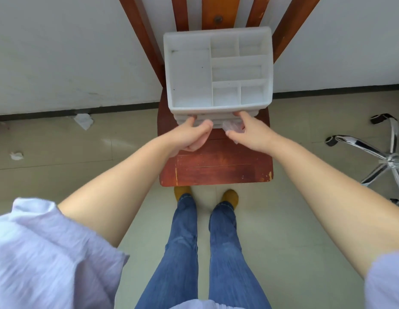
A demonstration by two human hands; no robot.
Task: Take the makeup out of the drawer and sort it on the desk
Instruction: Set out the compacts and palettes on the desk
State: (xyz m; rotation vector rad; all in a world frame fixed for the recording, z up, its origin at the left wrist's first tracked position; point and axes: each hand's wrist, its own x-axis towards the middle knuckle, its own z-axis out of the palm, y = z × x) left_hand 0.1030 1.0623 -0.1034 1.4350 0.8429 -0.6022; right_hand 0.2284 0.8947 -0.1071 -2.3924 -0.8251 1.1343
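Reaching in from the left, left hand at the front of the white organizer, fingers curled, tips tucked up against the drawer edge just under the top tray; hard to say if actually gripping or only touching. Sitting dead centre on the red wooden chair, tray compartments on top all bare, makeup presumably inside the drawer, none in plain sight. Moving right: right hand at the same front edge, thumb and fingers closed round something clear and shiny, a small translucent piece, maybe the drawer pull, maybe a wrapped item, too blurred to call. Looks like light, thin plastic, stiff but slippery, likely to slide on the seat; best braced with one hand, drawn by the front lip with the other. Far right, chrome base of an office chair.
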